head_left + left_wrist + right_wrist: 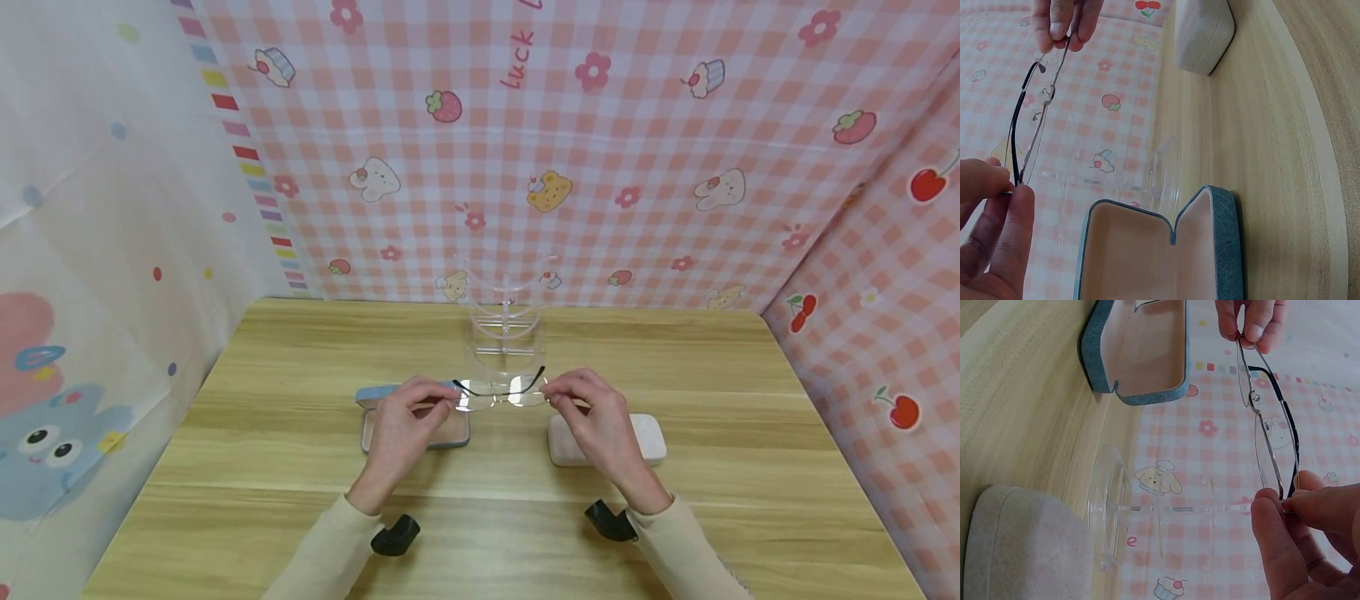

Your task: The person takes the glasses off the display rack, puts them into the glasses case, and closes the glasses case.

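Observation:
A pair of thin metal-framed eyeglasses (501,395) with clear lenses and black temple tips is held up between both hands, above the table. My left hand (408,425) pinches one end of the frame near its hinge. The other end is pinched between thumb and fingers of my right hand (600,421). Behind and below the left hand lies an open blue glasses case (1129,250) with a pale pink lining. A closed off-white glasses case (649,439) sits partly hidden behind the right hand. Both hands appear on the eyeglasses in each wrist view.
A clear plastic tiered display stand (506,333) stands at the back of the wooden table (495,533), just beyond the eyeglasses. Checked pink cloth (637,242) hangs behind the table. Black curved mounts (395,536) stick out by both wrists.

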### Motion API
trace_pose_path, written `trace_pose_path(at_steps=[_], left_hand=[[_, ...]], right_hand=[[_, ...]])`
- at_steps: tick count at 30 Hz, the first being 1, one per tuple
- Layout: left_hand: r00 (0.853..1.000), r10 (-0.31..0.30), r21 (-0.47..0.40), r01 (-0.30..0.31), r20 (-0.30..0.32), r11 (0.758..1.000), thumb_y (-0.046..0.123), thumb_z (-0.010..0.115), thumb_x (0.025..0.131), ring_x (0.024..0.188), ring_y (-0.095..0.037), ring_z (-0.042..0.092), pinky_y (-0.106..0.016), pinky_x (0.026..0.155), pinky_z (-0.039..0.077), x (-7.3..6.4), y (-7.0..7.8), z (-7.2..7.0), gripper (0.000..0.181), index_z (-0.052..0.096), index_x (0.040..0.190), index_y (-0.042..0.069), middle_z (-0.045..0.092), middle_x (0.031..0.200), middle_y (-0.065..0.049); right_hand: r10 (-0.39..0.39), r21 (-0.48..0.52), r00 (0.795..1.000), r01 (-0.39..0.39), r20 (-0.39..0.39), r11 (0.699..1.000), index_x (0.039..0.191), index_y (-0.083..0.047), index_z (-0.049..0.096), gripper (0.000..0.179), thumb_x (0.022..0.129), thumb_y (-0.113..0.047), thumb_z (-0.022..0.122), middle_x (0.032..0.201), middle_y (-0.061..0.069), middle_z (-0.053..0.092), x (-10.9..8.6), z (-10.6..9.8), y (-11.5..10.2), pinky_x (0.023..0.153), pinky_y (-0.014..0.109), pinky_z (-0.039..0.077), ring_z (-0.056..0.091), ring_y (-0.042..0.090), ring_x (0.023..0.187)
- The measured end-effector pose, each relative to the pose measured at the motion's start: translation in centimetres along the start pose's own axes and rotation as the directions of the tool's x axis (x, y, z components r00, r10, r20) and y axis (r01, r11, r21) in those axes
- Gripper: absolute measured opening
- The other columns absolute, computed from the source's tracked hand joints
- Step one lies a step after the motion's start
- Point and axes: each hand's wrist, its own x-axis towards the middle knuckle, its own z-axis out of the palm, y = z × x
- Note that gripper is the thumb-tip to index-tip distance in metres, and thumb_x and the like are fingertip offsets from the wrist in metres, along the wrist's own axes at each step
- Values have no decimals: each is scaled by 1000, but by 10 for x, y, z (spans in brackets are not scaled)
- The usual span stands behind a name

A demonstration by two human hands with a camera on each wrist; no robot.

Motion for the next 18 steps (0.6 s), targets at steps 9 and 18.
trace_pose_path(at_steps=[9,18], left_hand=[[1000,-1,2,1,-12,1000,-2,69,85,86,-12,67,-25,73,58,1,-24,-2,18,76,90,14,67,92,4],[1000,1,-105,0,7,994,9,75,85,89,-19,67,-28,77,58,-4,-28,-15,10,75,95,9,69,95,-4]], right_hand=[[7,20,1000,-7,4,1000,90,-17,74,20,88,2,68,91,-8,64,0,5,1,73,24,57,64,10,84],[48,75,998,-50,32,996,93,-16,74,14,90,-4,67,92,-1,65,-3,11,-1,75,25,58,65,11,83]])
